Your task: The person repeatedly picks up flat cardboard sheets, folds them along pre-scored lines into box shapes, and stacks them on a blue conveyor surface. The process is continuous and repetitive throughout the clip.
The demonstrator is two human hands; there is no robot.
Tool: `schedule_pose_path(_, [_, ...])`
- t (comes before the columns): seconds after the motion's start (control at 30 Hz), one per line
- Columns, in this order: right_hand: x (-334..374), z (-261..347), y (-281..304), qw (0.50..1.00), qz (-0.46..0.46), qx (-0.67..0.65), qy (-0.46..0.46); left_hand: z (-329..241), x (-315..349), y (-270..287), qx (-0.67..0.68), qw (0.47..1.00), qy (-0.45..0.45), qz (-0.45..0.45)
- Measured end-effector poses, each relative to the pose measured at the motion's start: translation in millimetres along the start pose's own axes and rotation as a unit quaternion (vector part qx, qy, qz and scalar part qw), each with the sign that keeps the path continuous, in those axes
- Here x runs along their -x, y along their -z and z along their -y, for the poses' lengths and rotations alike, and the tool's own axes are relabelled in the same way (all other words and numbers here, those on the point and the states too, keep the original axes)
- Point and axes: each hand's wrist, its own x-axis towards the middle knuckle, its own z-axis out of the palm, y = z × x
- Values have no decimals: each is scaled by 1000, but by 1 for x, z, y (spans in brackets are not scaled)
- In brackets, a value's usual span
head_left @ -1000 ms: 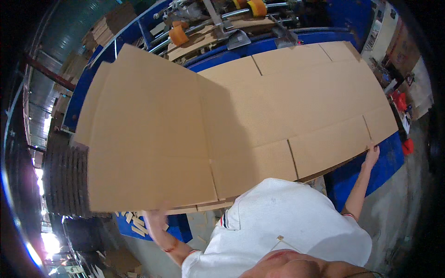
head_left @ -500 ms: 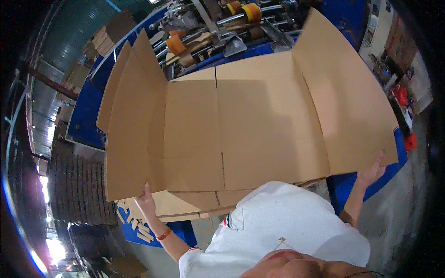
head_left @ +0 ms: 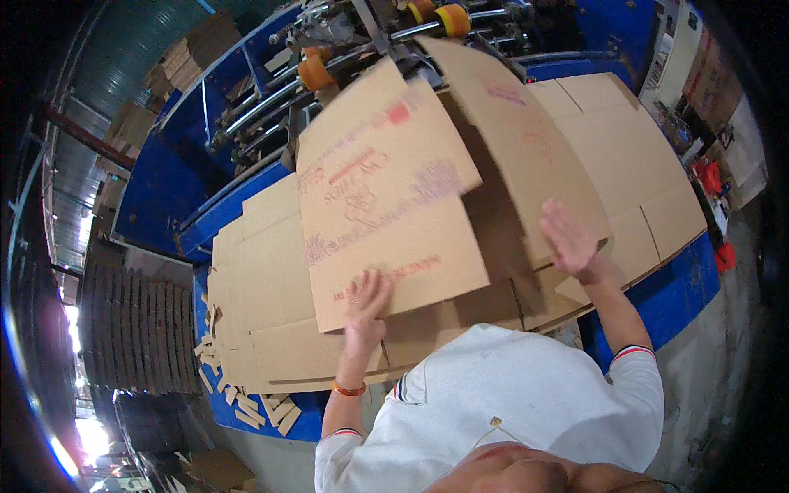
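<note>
A brown cardboard sheet (head_left: 386,222) has its two side panels folded inward over its middle, with faded red and purple print facing up. My left hand (head_left: 367,306) lies on the near edge of the left panel, fingers spread. On the right panel (head_left: 534,156), near its lower edge, rests my right hand (head_left: 569,238), flat with fingers stretched out and a little blurred. A dark gap between the two panels shows the sheet's shaded inside. More flat cardboard (head_left: 255,287) lies underneath, reaching out to the left and right.
Beyond the cardboard stands a blue machine with metal shafts and orange rollers (head_left: 452,20). Small cardboard scraps (head_left: 246,407) lie on the blue table's left edge. Dark stacked sheets (head_left: 131,329) rise at the far left. Red items (head_left: 708,177) sit at the right.
Both side panels, upright before, have been swung inward over the middle, showing their printed faces. My hands have moved toward each other, from gripping the panel edges to lying flat on them.
</note>
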Motion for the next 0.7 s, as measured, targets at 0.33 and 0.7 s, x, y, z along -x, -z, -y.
schedule_pose_path(0.33, [23, 11, -38, 973, 199, 22, 110, -2, -4, -17, -36, 994, -18, 102])
schedule_pose_path(0.7, [-2, -47, -32, 923, 210, -282, -155, 39, -42, 30, 112, 970, 10, 213])
